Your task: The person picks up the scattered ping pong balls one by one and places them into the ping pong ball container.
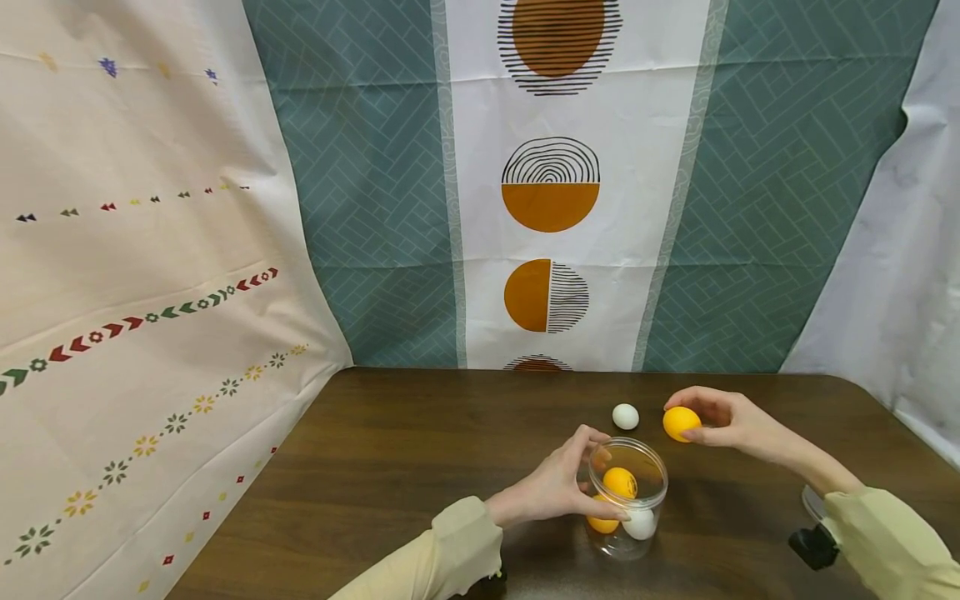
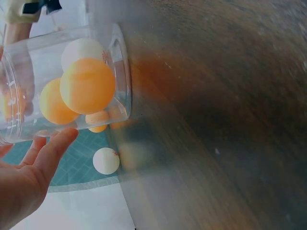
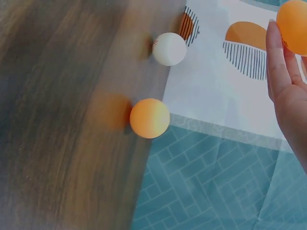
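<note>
Right hand (image 1: 738, 425) pinches a round orange ball (image 1: 682, 423), thumb and fingers, beside a clear cylindrical jar (image 1: 663, 493). Left hand (image 1: 551, 487) curled round the jar on the brown wooden desk (image 1: 420, 450); two orange balls (image 1: 620, 482), one white visible inside. Judged: loading step; next calls for centring over mouth, release. Outward: loose white ball (image 1: 626, 417), loose orange ball (image 3: 149, 118).

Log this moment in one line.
left hand: grips clear jar | right hand: holds orange ball | jar: two orange balls, white ball | table: another white ball, another orange ball
</note>
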